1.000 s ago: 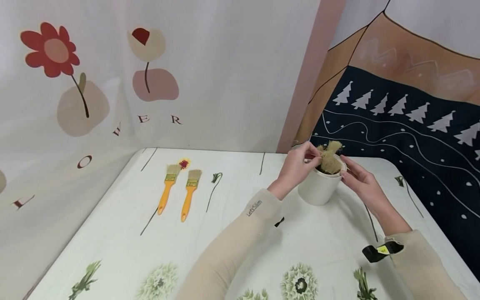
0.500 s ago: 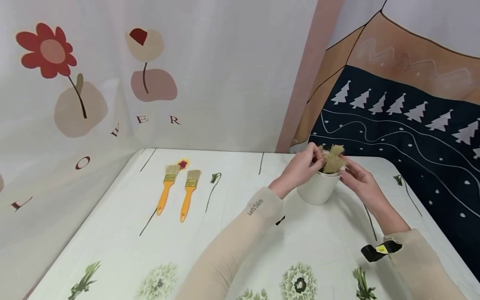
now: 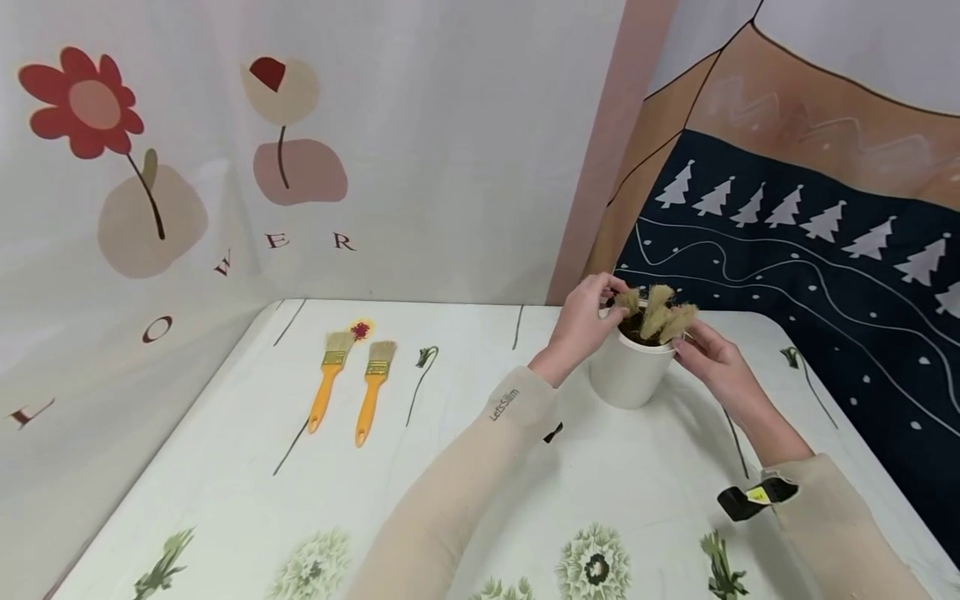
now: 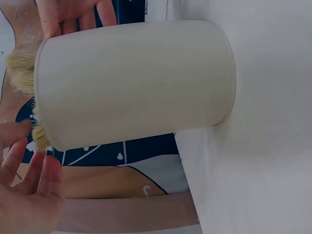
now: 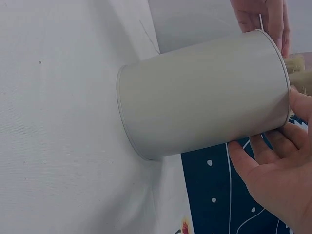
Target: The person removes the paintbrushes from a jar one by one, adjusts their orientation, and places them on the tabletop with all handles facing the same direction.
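A white cylindrical pot [image 3: 630, 375] stands upright on the right part of the table, with tan bristly tufts [image 3: 657, 312] rising from its dark inside. What lies below the tufts is hidden by the pot wall. At the left rim, my left hand [image 3: 579, 329] pinches one small tuft [image 4: 41, 136] between thumb and fingers. My right hand [image 3: 716, 367] holds the pot on its right side. In the right wrist view, the right thumb lies at the rim while the fingers [image 5: 243, 161] touch the pot's wall.
Two flat paintbrushes with orange handles, one [image 3: 326, 383] left of the other [image 3: 371, 392], lie on the left of the table. The white tablecloth [image 3: 465, 467] carries printed flowers and stems. Behind it hang a white curtain [image 3: 450, 167] and a dark printed cloth [image 3: 825, 283].
The tufts, bunched together before, now spread apart into separate clumps. My left hand has shifted left and slightly up with one tuft, while the right hand stays at the pot's right side.
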`<action>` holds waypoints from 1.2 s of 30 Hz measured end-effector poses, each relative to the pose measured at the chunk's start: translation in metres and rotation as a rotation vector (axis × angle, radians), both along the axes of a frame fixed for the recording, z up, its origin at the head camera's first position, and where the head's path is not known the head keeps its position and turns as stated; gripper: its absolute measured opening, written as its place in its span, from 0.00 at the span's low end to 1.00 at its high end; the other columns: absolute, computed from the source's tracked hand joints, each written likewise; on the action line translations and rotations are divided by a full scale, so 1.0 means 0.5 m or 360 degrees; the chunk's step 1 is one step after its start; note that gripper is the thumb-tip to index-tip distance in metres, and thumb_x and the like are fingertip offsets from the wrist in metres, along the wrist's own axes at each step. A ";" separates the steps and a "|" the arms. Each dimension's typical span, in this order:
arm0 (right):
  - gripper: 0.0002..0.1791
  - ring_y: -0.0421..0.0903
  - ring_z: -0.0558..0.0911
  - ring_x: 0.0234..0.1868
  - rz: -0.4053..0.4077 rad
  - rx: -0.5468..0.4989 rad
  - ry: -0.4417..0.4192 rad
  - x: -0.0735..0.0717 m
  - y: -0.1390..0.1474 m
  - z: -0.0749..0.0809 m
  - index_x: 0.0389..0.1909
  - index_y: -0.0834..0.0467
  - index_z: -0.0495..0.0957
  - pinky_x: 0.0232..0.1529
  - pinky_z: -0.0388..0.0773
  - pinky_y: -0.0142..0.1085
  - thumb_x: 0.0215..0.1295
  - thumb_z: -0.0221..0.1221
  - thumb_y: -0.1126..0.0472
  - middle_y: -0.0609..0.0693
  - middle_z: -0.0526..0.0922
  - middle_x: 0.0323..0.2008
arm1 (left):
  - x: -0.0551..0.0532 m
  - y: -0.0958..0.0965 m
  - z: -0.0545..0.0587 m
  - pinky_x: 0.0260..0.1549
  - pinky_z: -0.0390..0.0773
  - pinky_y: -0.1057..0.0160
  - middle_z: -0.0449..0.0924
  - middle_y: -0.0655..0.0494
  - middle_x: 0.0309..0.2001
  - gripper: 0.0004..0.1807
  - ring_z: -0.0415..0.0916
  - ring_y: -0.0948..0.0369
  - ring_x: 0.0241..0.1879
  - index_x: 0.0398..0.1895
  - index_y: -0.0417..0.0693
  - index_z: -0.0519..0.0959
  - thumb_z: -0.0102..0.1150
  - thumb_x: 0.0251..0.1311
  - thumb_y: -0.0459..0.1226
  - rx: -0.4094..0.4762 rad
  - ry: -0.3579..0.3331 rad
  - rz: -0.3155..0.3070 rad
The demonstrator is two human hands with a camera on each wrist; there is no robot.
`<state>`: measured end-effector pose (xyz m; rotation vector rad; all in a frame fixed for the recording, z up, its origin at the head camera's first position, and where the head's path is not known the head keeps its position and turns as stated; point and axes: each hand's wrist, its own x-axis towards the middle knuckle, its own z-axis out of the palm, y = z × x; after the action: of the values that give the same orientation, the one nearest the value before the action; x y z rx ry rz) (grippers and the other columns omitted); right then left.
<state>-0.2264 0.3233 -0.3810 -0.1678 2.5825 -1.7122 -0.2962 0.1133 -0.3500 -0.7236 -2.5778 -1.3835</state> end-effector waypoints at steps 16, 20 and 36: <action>0.40 0.50 0.58 0.78 -0.0006 -0.0020 0.0009 0.000 -0.008 0.006 0.80 0.54 0.41 0.62 0.71 0.20 0.78 0.47 0.45 0.63 0.46 0.79 | -0.005 0.014 0.018 0.36 0.80 0.77 0.87 0.61 0.47 0.08 0.84 0.65 0.41 0.46 0.57 0.82 0.62 0.67 0.37 -0.0011 0.0127 0.0225; 0.40 0.52 0.56 0.79 -0.0012 -0.0018 0.0008 -0.001 -0.006 0.005 0.80 0.54 0.41 0.64 0.71 0.23 0.78 0.47 0.45 0.63 0.45 0.79 | -0.005 0.005 0.034 0.34 0.79 0.80 0.87 0.60 0.48 0.08 0.84 0.64 0.42 0.47 0.56 0.82 0.61 0.68 0.35 0.0120 0.0160 0.0198; 0.40 0.55 0.54 0.79 -0.0028 -0.0017 -0.0021 0.002 -0.005 0.002 0.80 0.54 0.40 0.63 0.71 0.22 0.78 0.47 0.45 0.64 0.44 0.79 | -0.018 -0.080 0.101 0.48 0.84 0.70 0.84 0.48 0.49 0.12 0.84 0.56 0.45 0.50 0.44 0.79 0.63 0.64 0.34 0.0696 0.0209 0.0149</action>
<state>-0.2251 0.3210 -0.3801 -0.1339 2.5735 -1.7269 -0.3051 0.0734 -0.2995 -0.5885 -2.0736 -1.7199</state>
